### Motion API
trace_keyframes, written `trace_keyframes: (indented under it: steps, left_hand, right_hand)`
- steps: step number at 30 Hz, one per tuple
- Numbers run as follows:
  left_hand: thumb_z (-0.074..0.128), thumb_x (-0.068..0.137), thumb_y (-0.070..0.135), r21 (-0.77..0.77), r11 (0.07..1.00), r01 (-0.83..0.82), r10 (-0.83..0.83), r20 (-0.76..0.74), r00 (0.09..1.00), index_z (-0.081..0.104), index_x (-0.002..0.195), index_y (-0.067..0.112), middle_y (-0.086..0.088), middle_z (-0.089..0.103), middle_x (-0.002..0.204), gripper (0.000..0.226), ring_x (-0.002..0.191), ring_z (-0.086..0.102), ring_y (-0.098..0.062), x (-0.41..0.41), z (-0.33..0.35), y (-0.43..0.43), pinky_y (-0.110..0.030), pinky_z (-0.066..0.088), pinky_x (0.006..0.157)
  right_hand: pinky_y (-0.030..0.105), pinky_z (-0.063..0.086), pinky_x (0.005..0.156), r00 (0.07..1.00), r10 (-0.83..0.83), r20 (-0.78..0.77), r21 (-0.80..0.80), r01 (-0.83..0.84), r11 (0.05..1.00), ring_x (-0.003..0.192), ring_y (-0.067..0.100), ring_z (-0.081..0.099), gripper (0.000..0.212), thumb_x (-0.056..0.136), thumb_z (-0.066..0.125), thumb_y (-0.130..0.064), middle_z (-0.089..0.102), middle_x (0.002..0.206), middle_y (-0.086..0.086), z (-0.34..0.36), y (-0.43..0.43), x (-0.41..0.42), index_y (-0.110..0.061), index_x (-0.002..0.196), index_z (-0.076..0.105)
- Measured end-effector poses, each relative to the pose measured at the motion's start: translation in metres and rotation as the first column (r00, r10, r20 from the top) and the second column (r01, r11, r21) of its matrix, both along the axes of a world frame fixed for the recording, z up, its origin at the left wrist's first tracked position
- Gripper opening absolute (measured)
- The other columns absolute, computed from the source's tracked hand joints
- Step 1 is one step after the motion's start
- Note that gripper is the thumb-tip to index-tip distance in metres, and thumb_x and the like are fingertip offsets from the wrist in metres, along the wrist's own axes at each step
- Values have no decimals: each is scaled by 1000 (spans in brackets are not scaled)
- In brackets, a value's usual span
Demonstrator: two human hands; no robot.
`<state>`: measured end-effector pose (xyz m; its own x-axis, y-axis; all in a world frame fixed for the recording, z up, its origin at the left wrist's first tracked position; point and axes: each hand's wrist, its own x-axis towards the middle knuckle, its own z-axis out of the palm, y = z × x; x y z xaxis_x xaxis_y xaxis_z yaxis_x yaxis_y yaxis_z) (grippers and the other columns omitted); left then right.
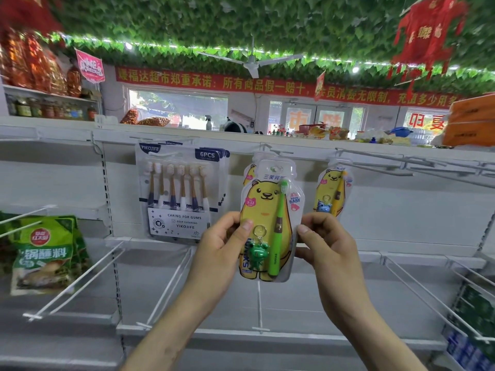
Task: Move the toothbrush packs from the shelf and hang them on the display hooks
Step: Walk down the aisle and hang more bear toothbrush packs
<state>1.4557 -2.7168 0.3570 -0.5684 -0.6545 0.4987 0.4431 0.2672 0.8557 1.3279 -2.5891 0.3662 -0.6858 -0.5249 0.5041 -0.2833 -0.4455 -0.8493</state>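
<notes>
A yellow bear-shaped toothbrush pack (pixel 269 207) with a green brush and a green frog keyring is held up in front of the back panel. My left hand (pixel 222 245) pinches its left edge and my right hand (pixel 325 245) pinches its right edge. The pack's top hole sits at a display hook (pixel 278 150), and another bear pack (pixel 251 172) hangs just behind it. A third bear pack (pixel 333 188) with a yellow brush hangs on a hook to the right. Several six-piece toothbrush packs (pixel 182 191) hang at the left.
Long bare hooks (pixel 417 167) stick out at the upper right. White wire dividers (pixel 259 306) stand on the grey shelf (pixel 294 301) below. Green sauce bags (pixel 45 253) hang at the left, and boxed goods (pixel 474 330) lie at the lower right.
</notes>
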Motion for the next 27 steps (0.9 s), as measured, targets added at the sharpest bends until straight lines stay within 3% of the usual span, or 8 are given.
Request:
trace_keyframes:
  steps: [8, 11, 14, 17, 23, 27]
  left_hand:
    - [59, 105, 21, -61, 997, -42, 43, 17, 999, 72, 110, 16, -3, 78, 101, 14, 95, 75, -18, -6, 0, -5, -34, 62, 81]
    - [67, 102, 19, -155, 972, -178, 186, 36, 982, 69, 110, 25, 6, 78, 103, 10, 98, 73, -10, -15, 2, -14, -29, 60, 85]
    - [70, 100, 24, -282, 904, -321, 356, 82, 931, 65, 105, 33, 16, 75, 99, 11, 93, 70, 3, -28, 6, -25, -20, 57, 79]
    - [67, 102, 27, -351, 855, -381, 446, 123, 887, 62, 106, 33, 17, 72, 99, 9, 91, 67, 5, -41, 9, -37, -18, 54, 75]
    - [58, 106, 32, -469, 773, -427, 572, 224, 789, 62, 111, 20, 3, 71, 104, 14, 98, 67, -22, -69, 11, -63, -47, 56, 87]
    - [49, 109, 32, -539, 731, -419, 644, 341, 685, 57, 113, 16, -5, 67, 109, 19, 101, 63, -29, -84, 23, -71, -46, 51, 83]
  right_hand:
    - [35, 63, 76, 999, -29, -26, 4, 29, 1000, 92, 25, 69, 5, 99, 69, -12, 66, 103, 19, -3, -8, -9, -11, 104, 68]
    - [43, 65, 81, 996, -67, -56, 43, 69, 997, 99, 30, 71, 3, 100, 69, -16, 69, 101, 9, -4, -18, -17, -16, 103, 68]
    - [47, 65, 84, 992, -89, -88, 70, 95, 993, 96, 23, 73, 2, 101, 68, -17, 71, 96, -1, -1, -31, -26, -17, 100, 67]
    - [50, 64, 83, 989, -100, -112, 90, 110, 990, 95, 24, 73, 5, 102, 66, -15, 73, 94, -2, 3, -47, -38, -19, 99, 67]
    - [54, 65, 81, 983, -121, -137, 178, 144, 973, 97, 26, 72, 6, 104, 64, -18, 72, 97, 2, 4, -83, -66, -19, 98, 65]
    - [51, 65, 81, 969, -176, -171, 220, 212, 952, 97, 25, 72, 4, 103, 64, -21, 71, 98, 2, 7, -103, -83, -19, 100, 66]
